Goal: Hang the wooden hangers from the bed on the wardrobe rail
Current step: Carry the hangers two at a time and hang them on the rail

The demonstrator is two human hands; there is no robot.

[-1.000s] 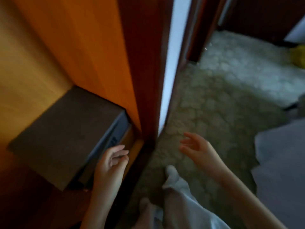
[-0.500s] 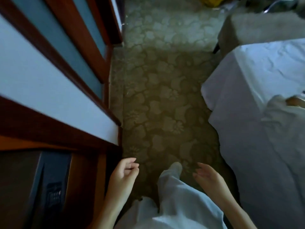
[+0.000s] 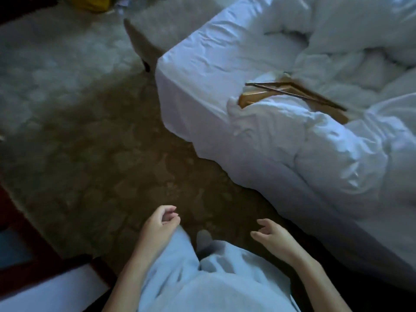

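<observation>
While both arms reach forward at the bottom of the view, neither hand holds anything: left hand (image 3: 161, 224) is loosely curled, fingertips drawn in toward the palm but not clenched; right hand (image 3: 273, 238) is half open, fingers spread apart and bent, thumb out. Both hang over pale trousers (image 3: 202, 278) and a socked foot (image 3: 203, 240) on patterned carpet (image 3: 90, 143). Dark red wardrobe frame (image 3: 29, 248) cuts the lower left corner. Beyond the hands, bed (image 3: 202, 75) with white sheet fills the right side, its near corner pointing toward the carpet. Wooden hangers (image 3: 290, 92) lie stacked on the mattress close to that side edge, partly tucked under a fold of rumpled white duvet (image 3: 337, 154), well apart from either hand. Exact hanger count unclear. Far off, something yellow (image 3: 96, 4) at the top edge, blurred.
</observation>
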